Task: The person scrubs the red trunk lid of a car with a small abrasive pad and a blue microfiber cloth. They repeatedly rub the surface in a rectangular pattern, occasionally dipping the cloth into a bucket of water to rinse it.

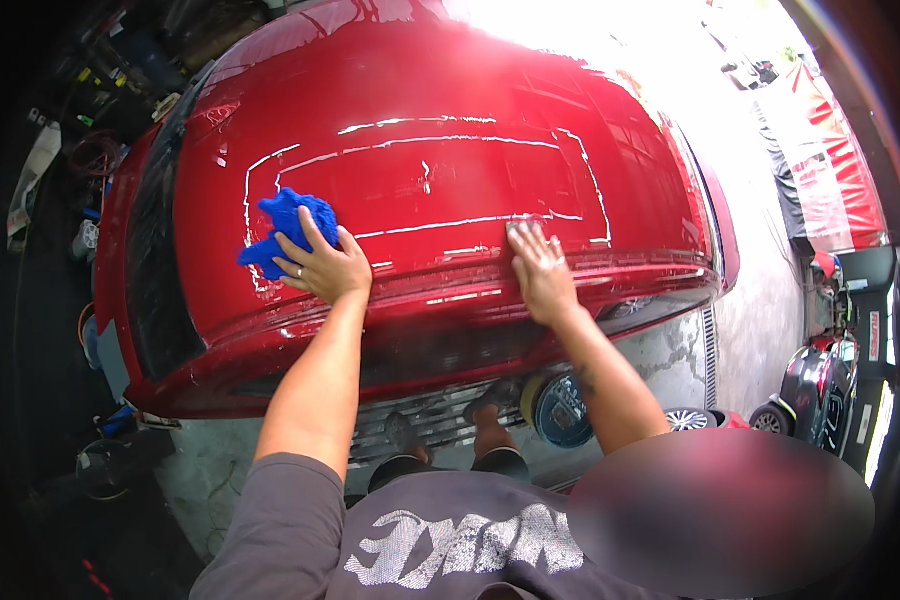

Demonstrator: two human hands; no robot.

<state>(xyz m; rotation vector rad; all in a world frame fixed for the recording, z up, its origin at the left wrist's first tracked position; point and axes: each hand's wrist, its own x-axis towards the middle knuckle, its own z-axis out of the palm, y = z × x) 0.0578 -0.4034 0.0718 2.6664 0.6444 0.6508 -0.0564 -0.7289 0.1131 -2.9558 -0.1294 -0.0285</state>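
Below me lies the glossy red roof (390, 95) of a car, with white reflections of lights running across it in broken lines. My left hand (332, 268) presses a fluffy blue microfiber cloth (288, 212) against the roof near its left end, fingers spread over the cloth and a ring on one of them. My right hand (545, 275) lies on the roof near the side edge, fingers stretched forward and close together. Under its fingertips shows a small greyish piece (523, 222), mostly covered, whose kind I cannot make out.
I stand on a slatted metal platform (450, 425) beside the car. A round bucket (564, 410) stands by my feet. Further right are a dark vehicle (818, 395) and a red and white sheet (820, 150). Cluttered shelves and a coiled hose (94, 155) are at the left.
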